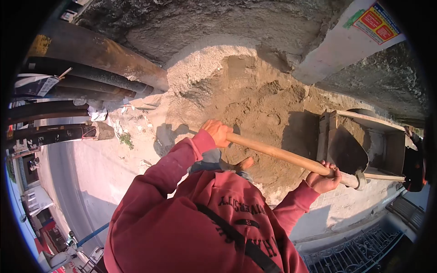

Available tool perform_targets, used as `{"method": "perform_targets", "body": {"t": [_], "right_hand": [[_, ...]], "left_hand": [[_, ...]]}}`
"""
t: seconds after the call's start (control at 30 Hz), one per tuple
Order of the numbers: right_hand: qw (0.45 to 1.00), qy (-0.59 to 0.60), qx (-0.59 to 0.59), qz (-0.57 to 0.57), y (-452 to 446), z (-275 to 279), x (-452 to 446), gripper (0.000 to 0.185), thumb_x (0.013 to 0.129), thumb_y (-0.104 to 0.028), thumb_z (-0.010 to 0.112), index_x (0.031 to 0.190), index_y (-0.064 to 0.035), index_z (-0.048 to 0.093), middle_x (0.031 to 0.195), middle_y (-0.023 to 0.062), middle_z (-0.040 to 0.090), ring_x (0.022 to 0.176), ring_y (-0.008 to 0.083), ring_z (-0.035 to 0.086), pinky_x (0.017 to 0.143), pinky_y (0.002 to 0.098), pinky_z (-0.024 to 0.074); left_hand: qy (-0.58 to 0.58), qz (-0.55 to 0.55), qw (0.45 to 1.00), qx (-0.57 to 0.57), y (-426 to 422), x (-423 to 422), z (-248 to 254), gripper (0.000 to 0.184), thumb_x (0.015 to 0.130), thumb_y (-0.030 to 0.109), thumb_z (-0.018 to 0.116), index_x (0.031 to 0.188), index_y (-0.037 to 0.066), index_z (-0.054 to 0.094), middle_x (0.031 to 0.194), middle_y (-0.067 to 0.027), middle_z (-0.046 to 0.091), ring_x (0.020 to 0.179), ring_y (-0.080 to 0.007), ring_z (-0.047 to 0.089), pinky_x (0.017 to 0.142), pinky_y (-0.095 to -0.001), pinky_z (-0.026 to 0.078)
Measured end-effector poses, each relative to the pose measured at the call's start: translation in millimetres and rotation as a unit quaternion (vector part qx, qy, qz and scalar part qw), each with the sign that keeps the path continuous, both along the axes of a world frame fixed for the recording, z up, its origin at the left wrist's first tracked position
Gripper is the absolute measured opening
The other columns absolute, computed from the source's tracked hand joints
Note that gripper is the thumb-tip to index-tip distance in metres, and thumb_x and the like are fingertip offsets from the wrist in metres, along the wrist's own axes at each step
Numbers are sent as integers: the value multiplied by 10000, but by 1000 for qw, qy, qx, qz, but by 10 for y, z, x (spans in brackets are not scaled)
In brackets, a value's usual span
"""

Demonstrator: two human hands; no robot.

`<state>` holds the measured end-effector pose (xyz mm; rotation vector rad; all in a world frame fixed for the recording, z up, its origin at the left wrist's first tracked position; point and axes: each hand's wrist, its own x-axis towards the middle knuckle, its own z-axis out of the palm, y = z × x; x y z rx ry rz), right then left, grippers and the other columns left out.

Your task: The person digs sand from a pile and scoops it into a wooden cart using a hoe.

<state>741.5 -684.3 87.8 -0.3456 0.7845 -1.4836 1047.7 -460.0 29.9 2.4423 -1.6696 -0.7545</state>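
Note:
Both my hands grip the long wooden handle of a hoe [277, 154], which slants across in front of me. My left hand [217, 132] is wrapped round the handle toward its far end, over my legs. Close to the hoe's head, my right hand [323, 176] is closed round the handle. The dark metal blade [348, 152] is at a wooden box [384, 120] on the right, with sand beside the blade. Whether the blade touches the sand in the box cannot be made out. Below the handle lies a heap of damp sand [255, 107].
A rough concrete wall [227, 20] rises ahead, with a white pillar [330, 57] bearing a coloured poster. Thick pipes [100, 52] stand at left. A bare foot [246, 164] is on the sand. Metal grillwork [355, 255] lies at lower right, a road [73, 177] at left.

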Motion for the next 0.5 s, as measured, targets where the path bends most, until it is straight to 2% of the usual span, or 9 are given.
{"method": "perform_targets", "body": {"t": [0.07,0.1,0.17,0.23,0.27,0.33,0.37,0.43,0.5], "right_hand": [[995,22,-95,12,212,537,700,215,862,-213,555,999,-50,529,753,70,584,675,194,535,638,353,451],[991,14,-127,43,313,674,1006,267,879,-214,539,1086,-54,489,765,71,581,683,197,534,648,376,461],[979,34,-184,82,614,767,1770,218,939,-192,501,1110,-61,462,789,75,569,670,179,527,603,381,491],[977,84,-139,135,940,438,2484,96,942,-144,545,973,-85,476,700,59,496,576,157,500,494,348,477],[980,111,-104,131,1124,319,2864,100,939,-127,551,909,-82,467,656,58,476,526,148,478,449,325,455],[973,129,-49,183,1362,-217,3463,107,935,-96,542,893,-70,447,587,54,452,452,141,444,385,308,422],[962,168,-2,217,1543,-528,3788,110,927,-89,536,887,-56,440,581,55,460,436,147,451,383,311,426],[929,207,28,307,1951,-1639,4373,112,889,-89,546,865,-36,450,579,60,489,422,171,480,394,330,449],[876,329,61,346,2103,-2776,4736,107,868,-79,562,835,-28,474,587,73,509,431,186,497,389,349,453]], "left_hand": [[16,40,971,-234,200,298,-133,143,615,206,670,710,106,631,750,-111,643,739,-363,618,677,-470,485],[19,46,969,-241,289,430,-161,143,615,206,670,710,106,631,750,-111,643,739,-363,618,677,-470,485],[64,119,982,-130,457,709,-241,240,579,239,681,785,118,667,872,-112,657,878,-342,620,760,-433,494],[63,172,967,-179,711,879,-589,234,578,238,681,775,113,660,838,-119,648,855,-354,619,753,-443,491],[53,213,950,-221,856,961,-769,229,578,237,682,765,108,654,804,-125,639,832,-365,618,745,-452,488],[81,286,944,-142,1304,1134,-1051,235,617,258,691,797,107,672,807,-146,655,804,-387,625,731,-465,497],[112,336,930,-94,1663,1171,-1381,238,657,283,687,825,113,685,818,-160,663,798,-391,632,724,-472,504],[148,387,909,-45,2216,1088,-1811,245,698,308,683,852,118,698,829,-173,670,791,-394,638,718,-479,511],[88,463,881,44,2513,895,-1955,294,800,378,651,874,100,706,817,-168,680,806,-380,651,726,-476,510]]}}
